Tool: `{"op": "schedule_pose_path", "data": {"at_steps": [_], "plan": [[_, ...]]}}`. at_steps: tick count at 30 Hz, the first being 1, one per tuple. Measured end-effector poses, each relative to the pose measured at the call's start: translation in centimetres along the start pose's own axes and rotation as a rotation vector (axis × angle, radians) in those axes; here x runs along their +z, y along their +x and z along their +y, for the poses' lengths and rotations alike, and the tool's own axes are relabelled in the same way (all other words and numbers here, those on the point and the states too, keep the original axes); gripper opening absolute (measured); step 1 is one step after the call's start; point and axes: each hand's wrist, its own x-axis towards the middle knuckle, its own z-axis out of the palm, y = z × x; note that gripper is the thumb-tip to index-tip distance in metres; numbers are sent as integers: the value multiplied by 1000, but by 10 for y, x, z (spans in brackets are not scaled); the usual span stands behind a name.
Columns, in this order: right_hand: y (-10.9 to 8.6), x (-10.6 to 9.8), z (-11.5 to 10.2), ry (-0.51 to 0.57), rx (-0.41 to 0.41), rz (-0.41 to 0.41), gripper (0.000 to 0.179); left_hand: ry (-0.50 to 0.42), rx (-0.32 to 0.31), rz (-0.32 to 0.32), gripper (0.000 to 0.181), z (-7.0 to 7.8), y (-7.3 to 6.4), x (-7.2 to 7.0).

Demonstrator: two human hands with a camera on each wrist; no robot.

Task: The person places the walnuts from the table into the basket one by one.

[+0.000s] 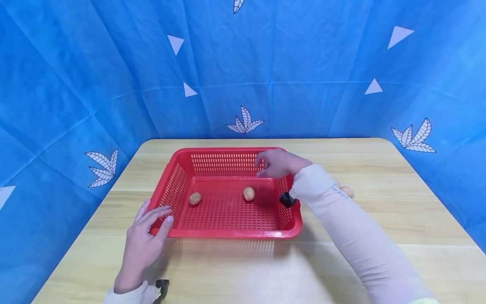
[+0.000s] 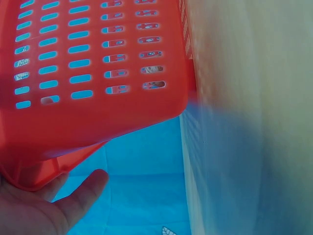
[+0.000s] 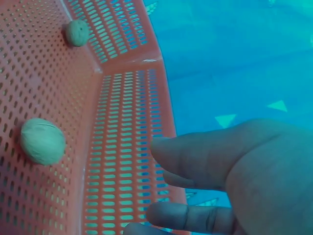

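Beyond the left edge of the desk (image 1: 235,270), a creased blue cloth (image 1: 49,105) is hanging, carrying white triangles (image 1: 176,44) and outlined leaf sprigs (image 1: 102,168); it is also running across the back and along the right side. On the left, the left hand (image 1: 144,245) is emerging from a pale cuff (image 1: 127,295), with a small black piece (image 1: 162,289) showing at the wrist. Its fingers are lying fairly straight across the near left corner of a red plastic basket (image 1: 228,234), touching the rim, while the thumb is spreading away from them; the hand is resting open rather than gripping.

Rectangular and slotted along its walls, the basket is sitting upright on the wood-grain desk, its long sides running left to right. Inside, the first walnut (image 1: 195,199) is lying on the perforated floor near the left wall. The second walnut (image 1: 249,194) is lying right of the middle, well apart from the first.

Over the far right corner, the right hand (image 1: 279,163) is hovering loosely open, its fingers bending gently and a gap showing between them. A black clip (image 1: 287,199) is showing below its wrist, and a long pale sleeve (image 1: 353,236) is stretching toward the lower right. Just past that sleeve, further walnuts (image 1: 347,191) are lying on the desk, partly hidden, so their number is escaping the view.
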Motion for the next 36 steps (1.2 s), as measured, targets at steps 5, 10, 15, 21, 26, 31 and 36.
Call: {"op": "schedule_pose_path", "data": {"at_steps": [5,10,15,21,26,31,36], "plan": [[-6,-5,6,43,15,33,41,-8,22,12,27,-2,-1,1],[-13,-13,16,38,-5,102,40,-13,22,22,27,-2,0,0],[-22,-20,32,42,-5,170,36,-18,28,21,26,-1,1,4],[-30,-23,50,64,45,190,35,-12,-8,13,28,0,0,2],[-35,-22,62,68,87,175,37,-3,-16,11,29,-1,-1,0],[-45,-23,77,21,87,178,37,-14,-2,23,27,-1,-1,2],[-52,-23,91,17,49,197,35,-18,2,25,27,-1,-2,3]]}}
